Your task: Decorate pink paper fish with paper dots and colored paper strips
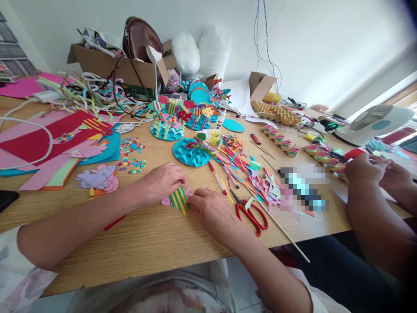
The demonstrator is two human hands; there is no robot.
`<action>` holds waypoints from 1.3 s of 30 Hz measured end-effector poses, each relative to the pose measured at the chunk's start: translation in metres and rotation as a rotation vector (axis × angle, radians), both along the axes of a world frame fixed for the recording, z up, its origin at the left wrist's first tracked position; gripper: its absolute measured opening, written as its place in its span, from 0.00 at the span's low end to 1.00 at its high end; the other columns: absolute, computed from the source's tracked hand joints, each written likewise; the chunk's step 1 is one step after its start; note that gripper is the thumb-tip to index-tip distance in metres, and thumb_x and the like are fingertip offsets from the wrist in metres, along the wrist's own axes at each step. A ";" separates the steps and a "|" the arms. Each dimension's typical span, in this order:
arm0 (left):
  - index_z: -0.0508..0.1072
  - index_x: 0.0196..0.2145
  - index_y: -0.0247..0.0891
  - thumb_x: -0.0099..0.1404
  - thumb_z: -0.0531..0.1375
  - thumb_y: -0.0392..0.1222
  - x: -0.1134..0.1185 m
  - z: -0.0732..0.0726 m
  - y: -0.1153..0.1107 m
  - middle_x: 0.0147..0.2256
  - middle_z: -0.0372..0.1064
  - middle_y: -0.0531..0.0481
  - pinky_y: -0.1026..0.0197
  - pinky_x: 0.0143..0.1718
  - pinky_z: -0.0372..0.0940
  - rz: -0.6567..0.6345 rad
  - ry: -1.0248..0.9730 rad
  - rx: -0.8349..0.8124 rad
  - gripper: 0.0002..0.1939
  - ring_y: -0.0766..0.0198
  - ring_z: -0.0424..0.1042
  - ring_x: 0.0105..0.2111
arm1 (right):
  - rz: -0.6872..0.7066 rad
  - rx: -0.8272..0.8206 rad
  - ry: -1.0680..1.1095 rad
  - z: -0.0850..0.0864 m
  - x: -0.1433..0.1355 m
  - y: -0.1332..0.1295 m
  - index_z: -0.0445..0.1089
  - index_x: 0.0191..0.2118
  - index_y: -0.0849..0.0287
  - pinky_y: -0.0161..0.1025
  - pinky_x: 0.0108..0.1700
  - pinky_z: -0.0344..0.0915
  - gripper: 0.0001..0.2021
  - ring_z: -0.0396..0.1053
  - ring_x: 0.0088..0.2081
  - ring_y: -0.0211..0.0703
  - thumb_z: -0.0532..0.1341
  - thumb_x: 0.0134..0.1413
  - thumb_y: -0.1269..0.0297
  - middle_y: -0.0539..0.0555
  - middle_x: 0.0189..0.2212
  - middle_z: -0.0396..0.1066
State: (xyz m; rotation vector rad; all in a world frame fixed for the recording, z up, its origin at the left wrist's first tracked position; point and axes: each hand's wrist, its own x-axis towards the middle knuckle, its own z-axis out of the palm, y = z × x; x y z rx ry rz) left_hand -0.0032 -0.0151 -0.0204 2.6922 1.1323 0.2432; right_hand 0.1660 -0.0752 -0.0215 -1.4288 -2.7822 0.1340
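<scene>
A small paper fish (178,200) with a pink head and green and yellow stripes lies on the wooden table (143,243) between my hands. My left hand (167,179) is at its upper edge, fingers bent and pressed together on it. From the right, my right hand (201,202) pinches the fish near its tail. Purple and pink paper fish (97,177) lie to the left, below colourful paper dots (132,164). Red-handled scissors (252,215) rest just right of my right hand.
Blue wavy discs (192,152), paper strips and scraps (265,187) and a long stick (280,228) lie beyond and rightward. Coloured sheets (55,143) cover the left. Another person's hands (368,169) work at the right. A cardboard box (110,65) stands behind.
</scene>
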 end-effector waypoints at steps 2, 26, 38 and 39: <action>0.73 0.33 0.35 0.60 0.53 0.30 -0.005 0.000 -0.007 0.32 0.70 0.49 0.61 0.39 0.61 -0.074 -0.046 0.052 0.09 0.62 0.66 0.36 | -0.002 0.006 -0.003 0.000 0.000 0.000 0.69 0.33 0.59 0.35 0.30 0.52 0.06 0.65 0.31 0.39 0.55 0.54 0.73 0.51 0.29 0.68; 0.63 0.50 0.36 0.65 0.48 0.32 -0.017 -0.029 -0.037 0.44 0.67 0.46 0.56 0.45 0.60 -0.220 0.013 0.230 0.16 0.59 0.61 0.46 | -0.034 -0.080 0.102 0.000 0.008 -0.002 0.69 0.33 0.60 0.33 0.34 0.54 0.11 0.64 0.32 0.37 0.50 0.59 0.70 0.53 0.30 0.67; 0.62 0.51 0.41 0.65 0.48 0.33 -0.024 -0.036 -0.039 0.51 0.61 0.45 0.53 0.47 0.58 -0.231 0.096 0.335 0.17 0.55 0.59 0.49 | -0.055 -0.194 0.298 0.008 0.004 0.026 0.74 0.34 0.59 0.31 0.34 0.56 0.11 0.66 0.33 0.36 0.54 0.52 0.73 0.53 0.31 0.72; 0.63 0.51 0.42 0.65 0.48 0.33 -0.024 -0.036 -0.040 0.51 0.61 0.44 0.53 0.46 0.58 -0.218 0.101 0.344 0.17 0.55 0.59 0.49 | -0.070 -0.223 0.293 0.006 0.002 0.030 0.74 0.33 0.60 0.31 0.33 0.56 0.11 0.66 0.32 0.36 0.54 0.50 0.73 0.53 0.30 0.73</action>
